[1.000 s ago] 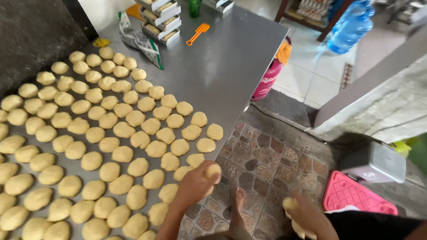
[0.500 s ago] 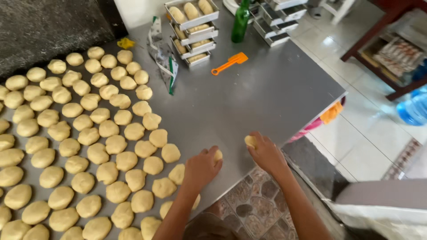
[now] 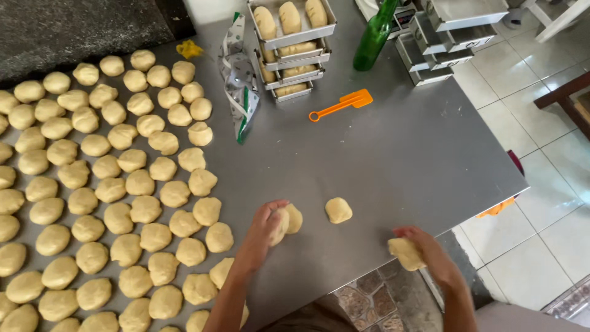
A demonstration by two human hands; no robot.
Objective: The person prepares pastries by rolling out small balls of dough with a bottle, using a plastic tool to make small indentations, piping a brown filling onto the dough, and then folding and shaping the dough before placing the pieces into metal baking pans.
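My left hand [image 3: 265, 229] curls around a pale dough ball [image 3: 289, 219] resting on the steel table [image 3: 393, 160], just right of the rows of dough. My right hand [image 3: 423, 245] grips another dough piece [image 3: 404, 253] at the table's near right edge. One loose dough ball [image 3: 338, 209] lies on the table between the two hands. Several dough balls [image 3: 110, 190] in rough rows cover the left half of the table.
Stacked metal loaf pans holding shaped dough [image 3: 290, 43] stand at the back, with more empty pans [image 3: 442, 37] to the right. A green glass bottle [image 3: 375, 34], an orange plastic scraper [image 3: 342, 104] and a crumpled plastic bag [image 3: 239, 80] lie nearby. Tiled floor [image 3: 541, 203] lies beyond the table's right edge.
My right hand left a dough ball on the table and pulled back to the near edge, now holding another piece. My left hand stays on its dough ball. The view shifted.
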